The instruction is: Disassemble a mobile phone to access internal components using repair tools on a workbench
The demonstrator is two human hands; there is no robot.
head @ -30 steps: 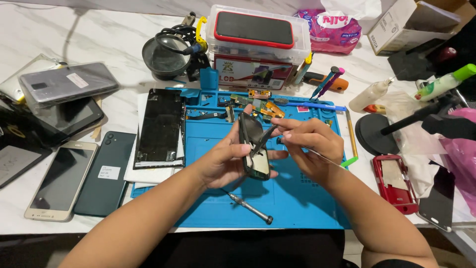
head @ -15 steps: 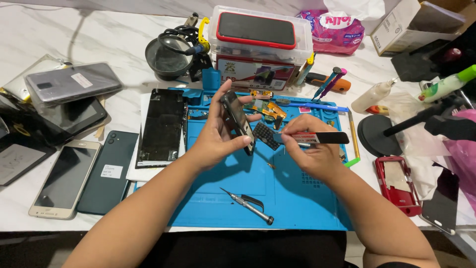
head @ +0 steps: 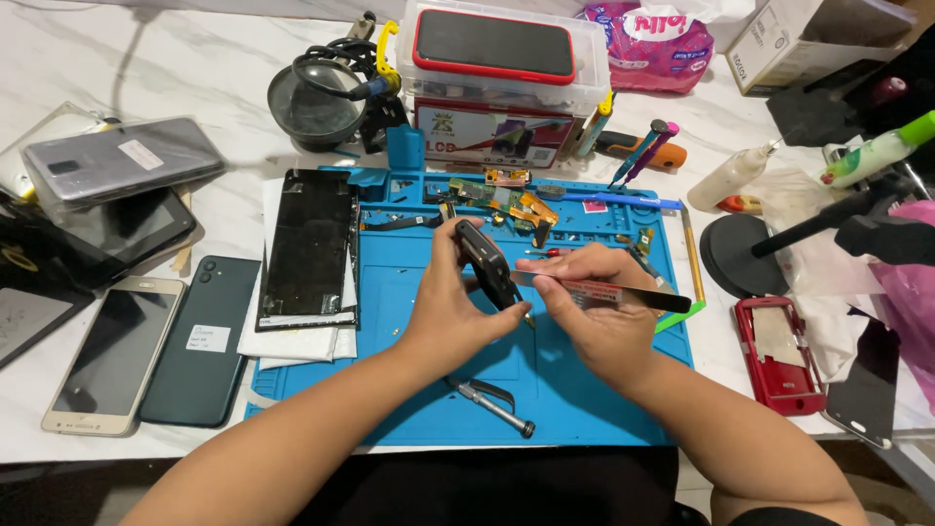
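Left hand (head: 448, 302) fingers clasp a slim black phone (head: 484, 263) (glossy); right hand (head: 594, 317) pinches flat metal tweezers (head: 609, 292).

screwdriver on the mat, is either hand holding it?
No. The screwdriver lies loose on the blue mat, while the left hand grips a dark phone part and the right hand holds tweezers.

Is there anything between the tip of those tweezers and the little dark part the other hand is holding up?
Nothing visible: the tweezers in the right hand reach straight to the dark part held by the left hand.
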